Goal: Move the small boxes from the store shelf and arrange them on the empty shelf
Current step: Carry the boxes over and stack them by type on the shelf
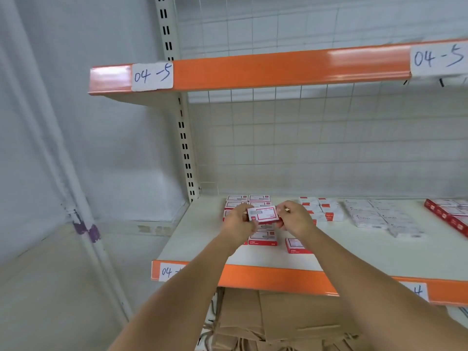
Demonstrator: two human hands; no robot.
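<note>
I have both hands out over the lower shelf (pixel 202 236), and between them I hold one small red-and-white box (pixel 263 214). My left hand (pixel 238 222) grips its left end with curled fingers, and my right hand (pixel 295 219) pinches its right end, so the box sits lifted above the shelf surface with its printed face tilted towards me.

Just behind and under my left hand lies a block of matching boxes (pixel 249 200) set flat in neat rows, with one more box (pixel 262 239) showing below the held one. Just below my right wrist a single box (pixel 296 245) lies flat, slightly apart from the block. Behind my right hand sits a small cluster of white boxes with red corners (pixel 321 207). Farther out to the right of my right hand are pale wrapped packs (pixel 379 215), and at the far right edge a row of red boxes (pixel 450 215).

Above my hands runs the upper shelf (pixel 278 69), orange-edged, with a handwritten label reading 04-5 (pixel 152 76). Below my forearms, under the lower shelf, lies brown cardboard (pixel 266 320).
</note>
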